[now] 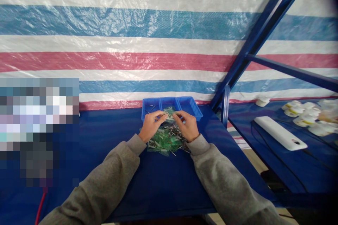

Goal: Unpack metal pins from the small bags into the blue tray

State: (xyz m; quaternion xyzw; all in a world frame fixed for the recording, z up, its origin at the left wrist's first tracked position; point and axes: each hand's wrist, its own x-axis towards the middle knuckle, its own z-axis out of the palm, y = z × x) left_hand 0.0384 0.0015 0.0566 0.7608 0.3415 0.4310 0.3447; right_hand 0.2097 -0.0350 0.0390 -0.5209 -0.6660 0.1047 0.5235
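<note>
A small clear plastic bag (169, 112) with thin metal pieces showing in it is stretched between my two hands. My left hand (152, 124) pinches its left edge between thumb and fingers. On the opposite edge my right hand (188, 125) has a like pinch. Under the hands lies a heap of greenish clear bags (161, 141), mixed with loose dark and silvery metal pieces (173, 130) too small to name. Just behind, a blue tray (197, 109) has three compartments; the left one holds a few thin metal pieces, and the bag partly covers the middle one.
The blue table (113, 126) carries all this before a striped plastic sheet (126, 21). A blue metal frame (248, 49) rises at right. Beyond a gap, another table holds a white oblong device (280, 133), cables and several white rolls (303, 112). The left side is blurred out.
</note>
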